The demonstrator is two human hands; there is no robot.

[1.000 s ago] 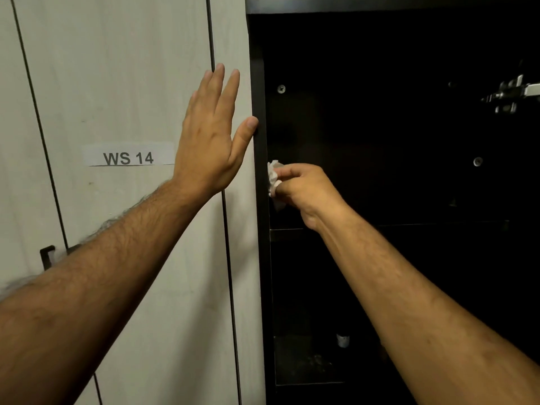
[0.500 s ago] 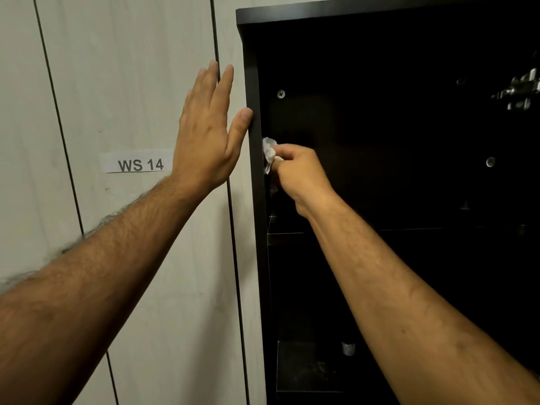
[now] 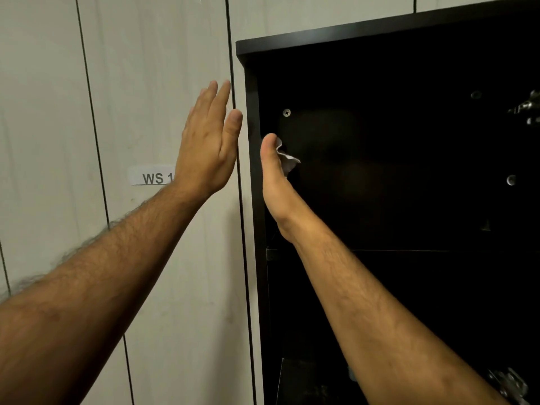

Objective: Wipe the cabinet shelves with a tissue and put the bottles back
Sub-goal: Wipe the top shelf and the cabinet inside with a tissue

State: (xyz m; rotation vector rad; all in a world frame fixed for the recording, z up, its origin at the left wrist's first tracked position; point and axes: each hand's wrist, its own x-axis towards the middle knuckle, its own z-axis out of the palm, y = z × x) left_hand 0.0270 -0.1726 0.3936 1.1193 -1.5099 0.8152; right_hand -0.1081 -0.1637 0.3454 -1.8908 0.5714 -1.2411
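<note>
Tissue pokes rightward from gripping right hand inside cabinet; left hand flat, fingers straight.

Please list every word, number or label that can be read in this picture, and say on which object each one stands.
"WS 1": white paper label on the pale wall panel; the left hand covers what follows.
No other text is visible; the dark cabinet shows none.

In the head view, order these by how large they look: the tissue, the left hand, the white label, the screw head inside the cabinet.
1. left hand
2. white label, partly hidden by that hand
3. tissue, mostly hidden behind the right hand
4. screw head
</note>
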